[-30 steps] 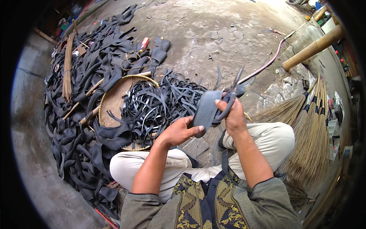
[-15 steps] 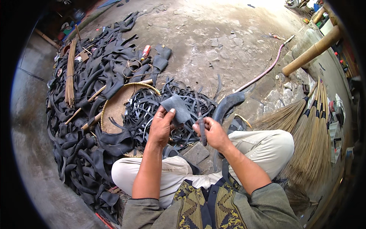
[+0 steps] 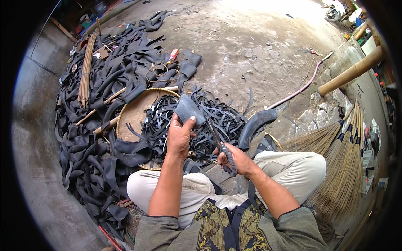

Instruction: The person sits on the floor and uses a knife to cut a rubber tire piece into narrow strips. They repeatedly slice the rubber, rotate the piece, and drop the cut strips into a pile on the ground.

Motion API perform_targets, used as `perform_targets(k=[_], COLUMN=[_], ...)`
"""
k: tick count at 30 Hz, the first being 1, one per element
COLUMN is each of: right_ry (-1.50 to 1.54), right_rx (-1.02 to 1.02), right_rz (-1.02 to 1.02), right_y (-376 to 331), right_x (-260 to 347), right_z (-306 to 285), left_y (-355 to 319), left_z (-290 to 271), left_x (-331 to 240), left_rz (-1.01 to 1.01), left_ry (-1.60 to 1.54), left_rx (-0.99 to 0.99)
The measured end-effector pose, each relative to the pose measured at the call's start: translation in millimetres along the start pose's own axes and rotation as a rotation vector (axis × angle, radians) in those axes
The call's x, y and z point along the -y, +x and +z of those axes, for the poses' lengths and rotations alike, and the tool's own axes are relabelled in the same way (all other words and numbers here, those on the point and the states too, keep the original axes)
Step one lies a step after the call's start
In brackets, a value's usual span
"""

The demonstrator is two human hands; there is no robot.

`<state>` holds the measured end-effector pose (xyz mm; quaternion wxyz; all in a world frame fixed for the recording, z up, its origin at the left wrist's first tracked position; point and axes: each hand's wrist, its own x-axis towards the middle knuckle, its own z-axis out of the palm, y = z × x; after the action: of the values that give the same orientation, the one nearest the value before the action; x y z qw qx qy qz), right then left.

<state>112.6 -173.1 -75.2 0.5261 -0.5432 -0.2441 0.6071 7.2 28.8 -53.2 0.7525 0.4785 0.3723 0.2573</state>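
Gripping: your left hand (image 3: 180, 136) pinches rubber piece (image 3: 188, 109), 12 o'clock.
Cutting: right hand (image 3: 234, 159) wraps scissors (image 3: 222, 146).
Risk: thumb near blades; rubber flexes, you'd prob. nick it.

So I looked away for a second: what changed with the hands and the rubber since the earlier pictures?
The left hand has taken the flat rubber piece and holds it up over the basket. The right hand, which gripped the rubber a second ago, has dropped lower and now works scissors toward it. The rubber heap, brooms and hose stayed put.
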Motion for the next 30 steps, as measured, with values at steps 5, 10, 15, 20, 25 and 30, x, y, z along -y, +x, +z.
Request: perform_targets(k=[5,10,15,20,25,30], right_ry=[-0.006,0.006,0.013,0.041,0.089,0.069], right_rx=[0.026,0.034,0.020,0.012,-0.039,-0.003], right_rz=[0.000,-0.017,-0.027,-0.026,-0.025,-0.041], right_y=[-2,-5,-7,-5,-4,-6], right_x=[2,7,12,11,8,8], right_z=[2,2,1,0,0,-2], left_y=[-3,-7,-11,-12,-13,-11], left_z=[5,10,16,20,21,20], left_x=[1,3,6,8,9,8], left_rz=[-0.006,-0.069,-0.132,-0.138,-0.136,-0.138], left_ry=[-0.019,-0.027,0.004,-0.023,-0.047,-0.063], left_rx=[0.009,0.058,0.084,0.139,0.148,0.159])
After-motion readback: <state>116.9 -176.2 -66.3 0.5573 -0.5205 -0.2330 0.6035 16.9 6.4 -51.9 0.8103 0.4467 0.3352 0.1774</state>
